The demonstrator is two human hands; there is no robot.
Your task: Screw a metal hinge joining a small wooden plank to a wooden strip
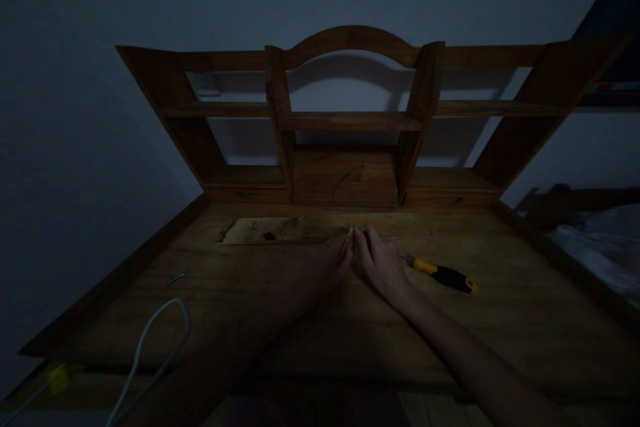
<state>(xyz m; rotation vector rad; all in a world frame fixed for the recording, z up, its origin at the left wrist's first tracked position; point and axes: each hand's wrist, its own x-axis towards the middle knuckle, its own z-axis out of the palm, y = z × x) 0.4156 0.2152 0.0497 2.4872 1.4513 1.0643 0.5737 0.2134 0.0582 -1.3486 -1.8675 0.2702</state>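
My left hand [333, 259] and my right hand [380, 260] meet over the middle of the wooden desk, fingers closed in a pinch. Between their fingertips is a small, pale yellowish piece [351, 232] with a thin metallic bit beside it; it is too small and dark to name. To the right of my right hand lies a screwdriver-like tool [445, 275] with a yellow and black handle, its metal end pointing toward the hand.
Slim metal pieces [177, 276] rest on the desk's left side. A white cable [140, 347] loops at the front left, near a yellow object [59, 380]. Behind the desktop [500, 293] stands a wooden shelf unit [350, 121]. A pale worn patch [263, 229] marks the desktop.
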